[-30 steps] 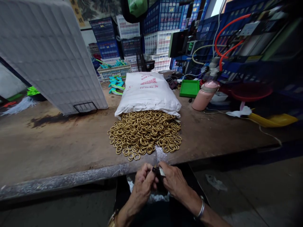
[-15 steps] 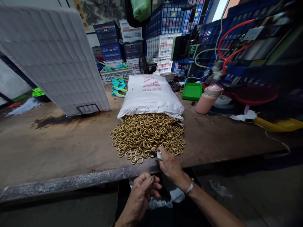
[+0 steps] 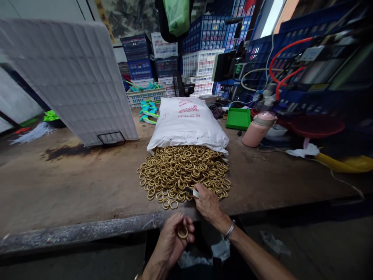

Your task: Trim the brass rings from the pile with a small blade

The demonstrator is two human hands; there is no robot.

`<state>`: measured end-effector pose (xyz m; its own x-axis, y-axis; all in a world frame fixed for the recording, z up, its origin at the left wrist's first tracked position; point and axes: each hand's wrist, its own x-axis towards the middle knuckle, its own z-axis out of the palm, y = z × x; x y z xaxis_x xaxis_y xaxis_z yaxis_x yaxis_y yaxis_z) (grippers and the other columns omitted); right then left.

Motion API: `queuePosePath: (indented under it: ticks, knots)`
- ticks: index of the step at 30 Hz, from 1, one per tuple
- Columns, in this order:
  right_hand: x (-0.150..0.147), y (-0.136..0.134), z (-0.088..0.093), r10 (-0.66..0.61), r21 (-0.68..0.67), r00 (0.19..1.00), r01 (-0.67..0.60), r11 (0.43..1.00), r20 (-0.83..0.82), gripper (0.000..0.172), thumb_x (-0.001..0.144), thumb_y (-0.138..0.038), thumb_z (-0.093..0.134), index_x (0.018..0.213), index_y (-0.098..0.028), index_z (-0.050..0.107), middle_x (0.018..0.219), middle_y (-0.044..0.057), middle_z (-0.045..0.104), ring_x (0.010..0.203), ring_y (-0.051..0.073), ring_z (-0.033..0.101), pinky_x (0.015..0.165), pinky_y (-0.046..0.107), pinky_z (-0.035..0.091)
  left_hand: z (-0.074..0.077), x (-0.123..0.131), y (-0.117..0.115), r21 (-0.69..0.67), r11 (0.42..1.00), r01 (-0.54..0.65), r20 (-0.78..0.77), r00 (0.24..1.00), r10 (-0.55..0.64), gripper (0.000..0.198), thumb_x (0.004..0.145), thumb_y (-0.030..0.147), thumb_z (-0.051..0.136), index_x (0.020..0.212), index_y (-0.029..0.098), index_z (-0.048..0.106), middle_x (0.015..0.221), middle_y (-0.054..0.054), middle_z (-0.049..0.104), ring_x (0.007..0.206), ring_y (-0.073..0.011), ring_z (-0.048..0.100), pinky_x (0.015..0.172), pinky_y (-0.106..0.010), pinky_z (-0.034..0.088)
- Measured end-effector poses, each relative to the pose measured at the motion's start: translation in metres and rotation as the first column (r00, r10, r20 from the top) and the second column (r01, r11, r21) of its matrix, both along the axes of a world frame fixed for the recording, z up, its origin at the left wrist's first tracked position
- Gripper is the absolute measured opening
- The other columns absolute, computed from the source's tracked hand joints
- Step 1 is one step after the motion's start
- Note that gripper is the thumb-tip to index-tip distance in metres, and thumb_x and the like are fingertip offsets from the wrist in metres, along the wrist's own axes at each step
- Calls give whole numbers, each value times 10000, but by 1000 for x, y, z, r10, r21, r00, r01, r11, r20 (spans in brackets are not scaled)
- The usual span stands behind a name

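Observation:
My left hand (image 3: 171, 239) is at the table's front edge, thumb and fingers closed on a gold-coloured ring (image 3: 182, 232) that hangs below the fingertips. Slightly farther forward, my right hand (image 3: 209, 202) grips a small tool with a dark, narrow tip and a white wrapped handle (image 3: 196, 193). That tip points left over the near side of a heap of gold-coloured rings (image 3: 186, 167). The heap spreads out from the mouth of a white sack (image 3: 188, 124) with red print, which lies on the table.
A tall pale ribbed panel (image 3: 72, 77) stands on the left of the brown table (image 3: 87, 186). Rightward are a green tray (image 3: 238, 118), a pink bottle (image 3: 258, 130) and a red dish (image 3: 317, 126). Stacked crates (image 3: 201, 62) rise behind. A plant (image 3: 51, 116) is at far left.
The ring in my left hand now shows clearly, where before the fingers mostly hid it. My right hand stays by the heap with the tool. The view has tipped slightly upward.

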<state>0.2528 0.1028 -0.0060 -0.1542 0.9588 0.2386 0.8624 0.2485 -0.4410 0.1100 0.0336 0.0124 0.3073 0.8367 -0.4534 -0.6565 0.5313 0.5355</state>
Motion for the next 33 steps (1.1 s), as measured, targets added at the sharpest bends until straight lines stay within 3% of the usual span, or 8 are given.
queuePosePath:
  ticks: [4, 9, 12, 15, 17, 22, 25, 33]
  knots:
    - [3, 1, 8, -6, -54, 989, -2, 999, -146, 112, 742, -149, 405, 744, -187, 510, 624, -8, 529, 573, 122, 472, 558, 223, 297, 2, 3, 14, 171, 985, 0, -289, 956, 50, 222, 713, 355, 600, 713, 150, 514, 624, 22, 514, 466, -63, 429, 403, -170, 310]
    - [3, -1, 21, -68, -203, 865, -40, 978, -498, 127, 744, -293, 446, 691, -188, 492, 590, -42, 477, 556, 97, 435, 547, 204, 341, 3, 3, 27, 545, 834, 84, -637, 688, 347, 193, 724, 258, 577, 898, 176, 588, 731, -3, 570, 634, -110, 503, 615, -218, 404]
    - [0, -9, 26, -181, -385, 729, -121, 915, -660, 120, 716, -306, 471, 728, -188, 488, 535, -77, 427, 458, 68, 372, 466, 185, 315, 1, 1, 30, 658, 708, 257, -678, 611, 409, 214, 744, 211, 540, 941, 186, 620, 829, -43, 615, 742, -150, 543, 724, -257, 407]
    - [-2, -18, 30, -318, -548, 610, -232, 804, -725, 136, 720, -326, 452, 754, -195, 468, 505, -102, 383, 358, 41, 246, 371, 178, 215, 3, 1, 29, 679, 645, 351, -689, 609, 394, 182, 766, 176, 503, 887, 193, 639, 840, -53, 639, 790, -166, 563, 762, -270, 399]
    - [-4, -22, 30, -351, -582, 581, -274, 765, -735, 144, 724, -338, 439, 727, -196, 458, 500, -104, 364, 353, 39, 218, 358, 180, 180, 5, 2, 27, 664, 659, 354, -689, 630, 357, 156, 780, 183, 489, 837, 187, 634, 801, -43, 633, 765, -159, 560, 740, -262, 401]
    - [-6, -22, 26, -170, -414, 659, -233, 880, -732, 233, 726, -385, 464, 628, -174, 467, 545, -59, 424, 517, 78, 391, 508, 202, 331, 14, 7, 23, 530, 817, 227, -607, 775, 178, 139, 772, 277, 515, 722, 157, 565, 654, 4, 553, 616, -111, 493, 604, -217, 389]
    - [-7, -21, 24, -141, -394, 726, -190, 900, -673, 236, 716, -381, 477, 602, -174, 463, 537, -53, 425, 526, 89, 388, 523, 218, 332, 17, 8, 22, 399, 898, 188, -559, 825, 76, 193, 740, 343, 551, 720, 153, 523, 566, 37, 502, 483, -67, 396, 481, -182, 314]
    - [-7, -24, 19, -104, -390, 681, -281, 877, -725, 315, 787, -402, 405, 565, -182, 444, 484, -45, 444, 480, 87, 394, 502, 217, 328, 12, 5, 18, 314, 923, 223, -419, 905, -76, 261, 758, 403, 529, 737, 145, 500, 637, 27, 504, 398, -17, 277, 370, -161, 166]
